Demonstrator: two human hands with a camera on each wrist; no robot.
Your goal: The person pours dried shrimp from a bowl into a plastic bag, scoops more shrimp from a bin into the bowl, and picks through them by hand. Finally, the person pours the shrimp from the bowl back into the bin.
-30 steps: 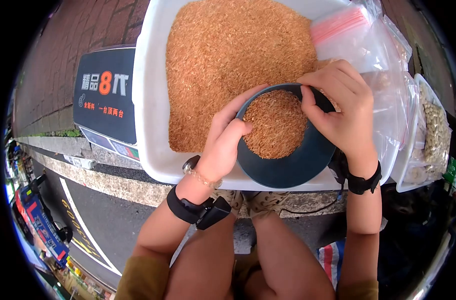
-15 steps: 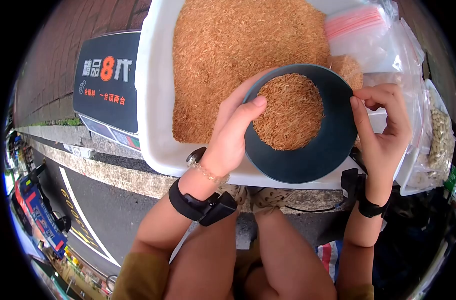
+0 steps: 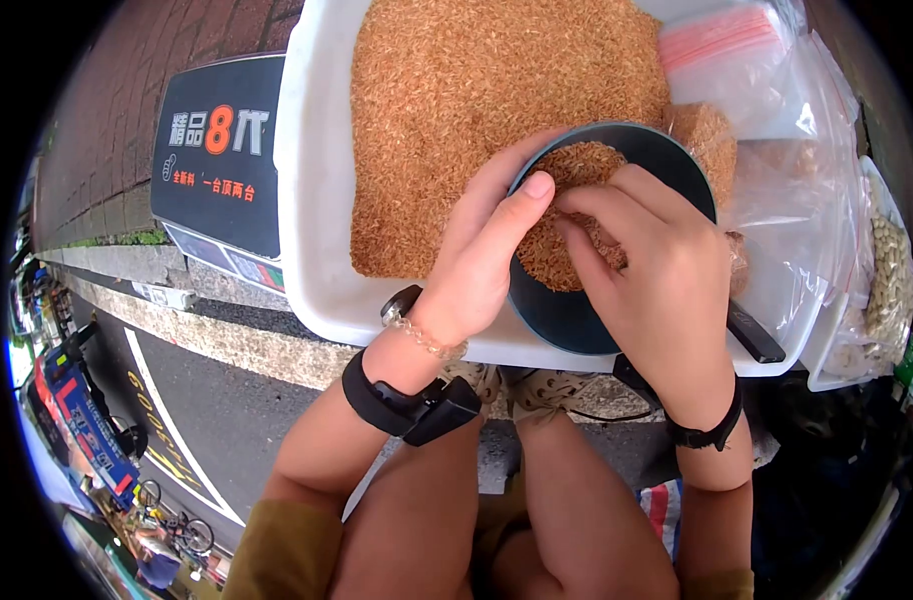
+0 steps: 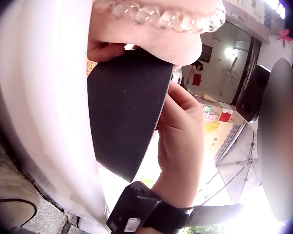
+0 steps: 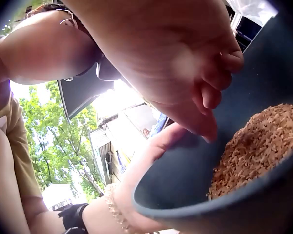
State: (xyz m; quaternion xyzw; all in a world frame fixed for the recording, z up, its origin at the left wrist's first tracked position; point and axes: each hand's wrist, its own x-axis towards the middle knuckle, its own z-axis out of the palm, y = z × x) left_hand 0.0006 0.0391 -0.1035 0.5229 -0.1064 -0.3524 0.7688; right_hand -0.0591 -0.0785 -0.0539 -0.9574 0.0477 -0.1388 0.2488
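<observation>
My left hand (image 3: 477,250) grips the left side of a dark blue-grey bowl (image 3: 567,325), its thumb over the rim. Reddish-brown rice (image 3: 592,160) lies heaped in the bowl, towards that thumb. Over the bowl, my right hand (image 3: 667,270) reaches down with bent fingers, thumb and index tips close together at the rice. In the right wrist view the fingers of the right hand (image 5: 195,83) are curled inside the bowl (image 5: 168,187), near the rice (image 5: 261,151); I cannot tell whether they pinch a grain. The bowl's dark outer wall (image 4: 127,107) fills the middle of the left wrist view.
Beneath the bowl is a white tub (image 3: 317,230) with a broad heap of the same rice (image 3: 497,90). Clear zip bags (image 3: 732,60) and a filled bag (image 3: 704,145) lie at its right. A black handle (image 3: 757,335) crosses the front right rim. A dark boxed scale (image 3: 217,165) stands left.
My right hand has left the bowl's right rim and come left over the rice. The left hand still grips the bowl, which has shifted a little right and away from me since the first frame.
</observation>
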